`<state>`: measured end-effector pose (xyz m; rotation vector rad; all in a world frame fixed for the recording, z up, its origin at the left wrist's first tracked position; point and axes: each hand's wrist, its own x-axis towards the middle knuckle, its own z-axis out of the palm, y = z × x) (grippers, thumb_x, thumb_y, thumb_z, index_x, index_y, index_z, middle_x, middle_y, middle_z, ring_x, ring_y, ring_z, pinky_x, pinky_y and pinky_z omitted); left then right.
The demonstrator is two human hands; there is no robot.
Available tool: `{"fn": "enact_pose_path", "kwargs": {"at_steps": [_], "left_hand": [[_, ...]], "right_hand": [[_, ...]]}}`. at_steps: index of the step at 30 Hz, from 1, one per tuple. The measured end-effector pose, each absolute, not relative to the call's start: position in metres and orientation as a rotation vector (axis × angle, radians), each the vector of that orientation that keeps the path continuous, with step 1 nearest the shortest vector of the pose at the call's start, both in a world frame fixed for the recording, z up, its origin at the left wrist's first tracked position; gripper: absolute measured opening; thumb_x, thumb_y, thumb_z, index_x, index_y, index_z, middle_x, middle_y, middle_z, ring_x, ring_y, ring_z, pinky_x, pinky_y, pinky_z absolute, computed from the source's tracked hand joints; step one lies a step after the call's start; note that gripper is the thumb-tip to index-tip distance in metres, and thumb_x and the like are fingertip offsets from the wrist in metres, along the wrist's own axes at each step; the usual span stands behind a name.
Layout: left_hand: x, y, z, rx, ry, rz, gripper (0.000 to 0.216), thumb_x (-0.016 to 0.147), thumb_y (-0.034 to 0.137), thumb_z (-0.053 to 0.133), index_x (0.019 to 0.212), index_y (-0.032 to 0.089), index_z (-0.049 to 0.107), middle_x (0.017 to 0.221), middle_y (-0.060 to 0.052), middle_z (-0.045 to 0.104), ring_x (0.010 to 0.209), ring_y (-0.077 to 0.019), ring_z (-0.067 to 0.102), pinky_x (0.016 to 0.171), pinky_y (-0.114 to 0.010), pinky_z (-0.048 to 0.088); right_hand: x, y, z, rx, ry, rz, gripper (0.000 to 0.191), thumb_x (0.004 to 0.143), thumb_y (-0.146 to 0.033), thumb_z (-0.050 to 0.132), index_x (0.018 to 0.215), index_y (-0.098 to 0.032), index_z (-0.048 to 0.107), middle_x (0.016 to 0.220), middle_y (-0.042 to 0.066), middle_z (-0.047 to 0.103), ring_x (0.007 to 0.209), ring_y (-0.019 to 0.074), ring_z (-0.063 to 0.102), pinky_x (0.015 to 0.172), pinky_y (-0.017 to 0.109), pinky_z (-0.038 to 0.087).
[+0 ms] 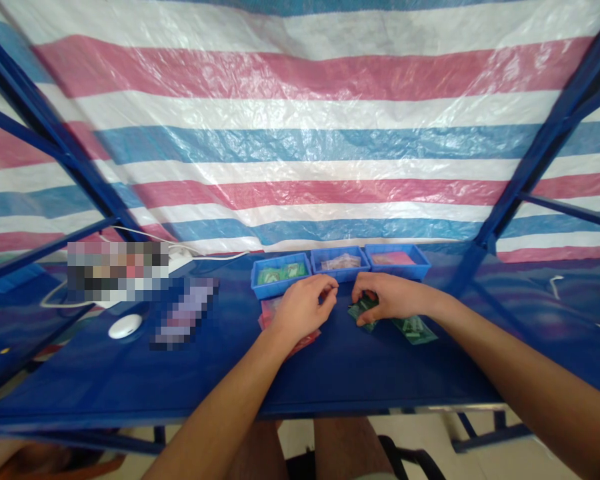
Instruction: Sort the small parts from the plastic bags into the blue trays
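My left hand (306, 305) hovers above a pile of red plastic packets (269, 311), its fingers bent and the thumb tip apart from them. Nothing shows between those fingertips. Thumb and fingers of my right hand (393, 295) close around a dark green packet (361, 311) on the blue table. Under the right wrist lies another green packet (414, 329). Behind my hands stand three blue trays in a row: the left tray (281, 288) has green packets in it, the middle tray (337, 273) clear-looking ones, the right tray (400, 269) a pink one.
A white oval case (125, 326) lies at the left, near a blurred-out flat object (185, 313). Farther back are white cables (220, 256) and another blurred patch (117, 270). Blue metal posts (530, 160) flank a striped plastic sheet (300, 140) behind the table (350, 380).
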<state>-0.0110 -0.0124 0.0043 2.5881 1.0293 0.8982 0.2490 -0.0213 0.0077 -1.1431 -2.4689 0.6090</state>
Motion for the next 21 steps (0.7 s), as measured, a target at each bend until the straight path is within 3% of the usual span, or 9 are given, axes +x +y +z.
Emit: {"fn": "enact_pose_path", "kwargs": {"at_steps": [5, 12, 17, 21], "left_hand": [[-0.011, -0.012, 0.005, 2.601, 1.036, 0.898, 0.016, 0.097, 0.023, 0.059, 0.107, 0.024, 0.072, 0.101, -0.004, 0.078, 0.093, -0.0224, 0.073, 0.084, -0.034, 0.056], [-0.011, -0.011, 0.006, 2.597, 1.022, 0.911, 0.015, 0.097, 0.023, 0.060, 0.106, 0.024, 0.073, 0.097, -0.004, 0.077, 0.090, -0.0218, 0.073, 0.083, -0.033, 0.056], [-0.011, -0.014, 0.007, 2.662, 0.911, 0.820, 0.018, 0.099, 0.024, 0.060, 0.110, 0.023, 0.074, 0.108, -0.006, 0.078, 0.101, -0.0235, 0.072, 0.092, -0.036, 0.056], [-0.010, -0.017, 0.008, 2.645, 0.887, 0.799, 0.020, 0.099, 0.029, 0.062, 0.114, 0.023, 0.075, 0.114, -0.008, 0.078, 0.106, -0.0244, 0.071, 0.095, -0.037, 0.056]], "right_hand": [[0.247, -0.020, 0.005, -1.219, -2.407, 0.644, 0.045, 0.069, -0.054, 0.092, 0.096, -0.023, 0.074, 0.084, 0.000, 0.065, 0.072, 0.0183, 0.059, 0.062, 0.028, 0.041], [0.247, -0.020, 0.011, -1.081, -2.252, 0.765, 0.028, 0.084, -0.049, 0.081, 0.094, -0.023, 0.078, 0.079, 0.001, 0.071, 0.068, 0.0175, 0.061, 0.063, 0.028, 0.046], [0.251, -0.019, 0.021, -0.977, -1.970, 0.898, 0.033, 0.091, -0.054, 0.073, 0.103, -0.024, 0.080, 0.091, 0.004, 0.076, 0.079, 0.0200, 0.066, 0.071, 0.032, 0.051], [0.253, -0.016, 0.022, -1.039, -1.675, 0.875, 0.038, 0.089, -0.058, 0.075, 0.100, -0.022, 0.076, 0.079, 0.000, 0.069, 0.064, 0.0145, 0.057, 0.057, 0.028, 0.043]]}}
